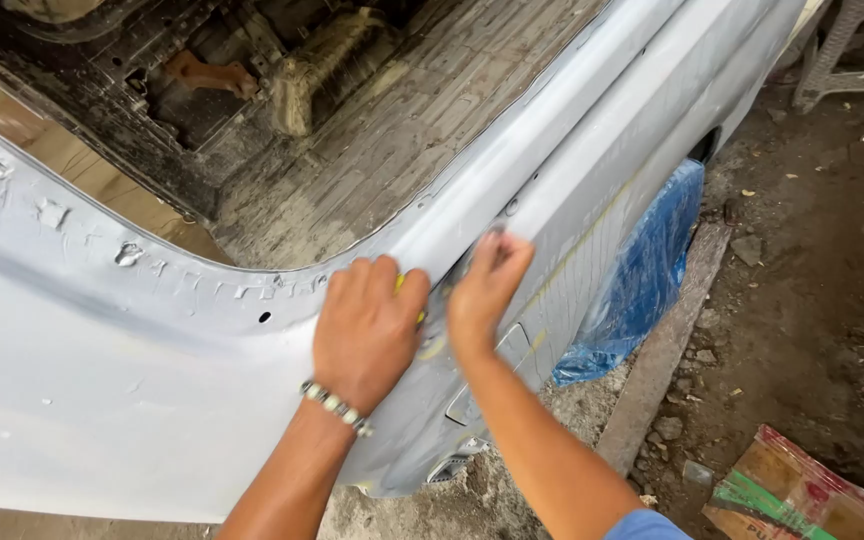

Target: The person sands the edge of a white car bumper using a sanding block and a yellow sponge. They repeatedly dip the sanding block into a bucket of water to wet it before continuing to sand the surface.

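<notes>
Both hands lie on a grey, primed car body point(122, 370), a broad sheet-metal shell with a dull, matt skin. Its long axis runs from under the hands away up and to the right, where the side panel narrows toward the far corner. A rounded ridge follows the same line, passing between the two hands.

The left hand point(367, 330) rests palm down on the curved corner, fingers together and slightly bent, pressing flat. A thin yellow piece point(401, 285) shows just under its fingertips; what it is cannot be told. A beaded bracelet point(337, 405) circles the wrist.

The right hand point(482, 290) sits just beside the left, on the far side of the ridge. Its fingers are bunched and pointed up along the panel, the tips touching the metal; whether they pinch anything cannot be told.

Left of the left hand a row of small raised dents and tabs runs along the body's upper edge, with a small dark hole near the knuckles. Beyond the hands the shell opens onto a bare ribbed floor point(392, 130), rusty and dirty.

To the right of the right hand a crumpled blue plastic sheet point(642, 280) covers the wheel arch. Below it a long stone kerb point(667, 340) lies on gritty dirt ground point(812, 300). Near the right forearm, low at the right, is a worn cardboard box point(802, 500) with red and green print.
</notes>
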